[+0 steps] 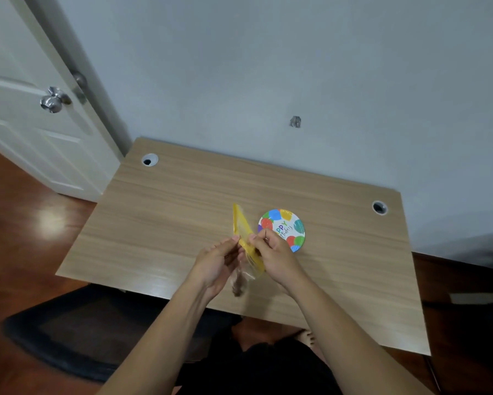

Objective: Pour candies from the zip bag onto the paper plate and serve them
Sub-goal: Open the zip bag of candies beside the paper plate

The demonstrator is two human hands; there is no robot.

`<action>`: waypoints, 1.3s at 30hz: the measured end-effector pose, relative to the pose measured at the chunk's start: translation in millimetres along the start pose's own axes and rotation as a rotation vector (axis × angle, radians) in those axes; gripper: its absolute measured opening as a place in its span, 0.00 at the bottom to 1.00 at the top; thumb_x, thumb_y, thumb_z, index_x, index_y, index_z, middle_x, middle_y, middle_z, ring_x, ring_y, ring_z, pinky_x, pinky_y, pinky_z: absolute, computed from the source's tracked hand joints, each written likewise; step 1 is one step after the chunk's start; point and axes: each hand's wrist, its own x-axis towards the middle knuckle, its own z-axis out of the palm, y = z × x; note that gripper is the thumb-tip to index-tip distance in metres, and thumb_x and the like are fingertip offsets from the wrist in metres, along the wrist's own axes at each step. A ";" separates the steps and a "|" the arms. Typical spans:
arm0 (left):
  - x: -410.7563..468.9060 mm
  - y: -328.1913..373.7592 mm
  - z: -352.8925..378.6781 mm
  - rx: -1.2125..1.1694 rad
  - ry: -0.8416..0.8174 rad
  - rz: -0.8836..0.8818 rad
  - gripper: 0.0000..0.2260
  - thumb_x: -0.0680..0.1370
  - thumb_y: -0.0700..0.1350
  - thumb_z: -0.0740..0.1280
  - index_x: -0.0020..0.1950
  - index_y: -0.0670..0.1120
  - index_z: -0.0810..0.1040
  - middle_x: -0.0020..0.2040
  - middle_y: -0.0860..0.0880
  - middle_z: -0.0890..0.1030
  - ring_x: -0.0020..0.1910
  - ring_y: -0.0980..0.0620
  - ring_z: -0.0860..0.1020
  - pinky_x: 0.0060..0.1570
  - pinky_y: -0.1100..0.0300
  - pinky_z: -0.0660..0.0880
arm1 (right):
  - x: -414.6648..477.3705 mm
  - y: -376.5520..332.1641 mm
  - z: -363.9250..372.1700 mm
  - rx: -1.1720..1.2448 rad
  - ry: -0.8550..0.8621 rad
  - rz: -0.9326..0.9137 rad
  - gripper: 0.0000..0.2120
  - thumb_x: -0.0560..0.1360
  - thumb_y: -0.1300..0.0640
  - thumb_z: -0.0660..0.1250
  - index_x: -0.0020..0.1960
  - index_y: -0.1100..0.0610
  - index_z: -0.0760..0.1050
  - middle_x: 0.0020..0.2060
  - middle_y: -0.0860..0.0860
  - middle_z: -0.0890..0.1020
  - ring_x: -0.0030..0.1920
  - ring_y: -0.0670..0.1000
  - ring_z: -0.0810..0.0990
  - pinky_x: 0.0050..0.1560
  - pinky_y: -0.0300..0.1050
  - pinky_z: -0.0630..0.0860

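we see a bag point(241, 226) with yellow edging and a clear body; a white plate point(285, 228) printed with red, blue, green, yellow and teal balloons and multicoloured lettering; a pale wood-grain desk point(182, 201); a grey-blue wall point(268, 67); a white door point(20, 132); a reddish-brown floor point(17, 223).

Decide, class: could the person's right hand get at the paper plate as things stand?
Probably yes. The right hand is right beside the paper plate, overlapping its near rim in view, with nothing between them. But it is pinching the zip bag with the left hand, so it must let go first.
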 end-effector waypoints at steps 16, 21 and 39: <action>-12.1 60.4 -29.2 1.087 0.297 0.328 0.04 0.76 0.42 0.73 0.41 0.45 0.82 0.39 0.47 0.88 0.44 0.40 0.87 0.49 0.41 0.85 | 11.2 -9.9 -45.8 -0.624 0.212 -0.213 0.15 0.87 0.50 0.61 0.42 0.46 0.64 0.35 0.48 0.80 0.36 0.47 0.88 0.34 0.45 0.74; -12.0 58.0 -25.3 1.111 0.283 0.268 0.07 0.75 0.45 0.72 0.37 0.47 0.84 0.36 0.51 0.89 0.42 0.44 0.88 0.48 0.42 0.86 | 17.4 -27.9 -50.7 -0.952 0.217 -0.352 0.06 0.85 0.56 0.62 0.51 0.57 0.72 0.43 0.53 0.79 0.44 0.60 0.77 0.41 0.52 0.68; 33.2 38.2 -46.1 1.443 0.051 0.241 0.10 0.83 0.43 0.68 0.63 0.49 0.78 0.56 0.50 0.84 0.52 0.47 0.84 0.51 0.54 0.78 | 18.6 -42.8 -73.4 -0.905 0.080 -0.478 0.08 0.82 0.52 0.68 0.46 0.54 0.74 0.39 0.47 0.83 0.39 0.56 0.79 0.41 0.53 0.74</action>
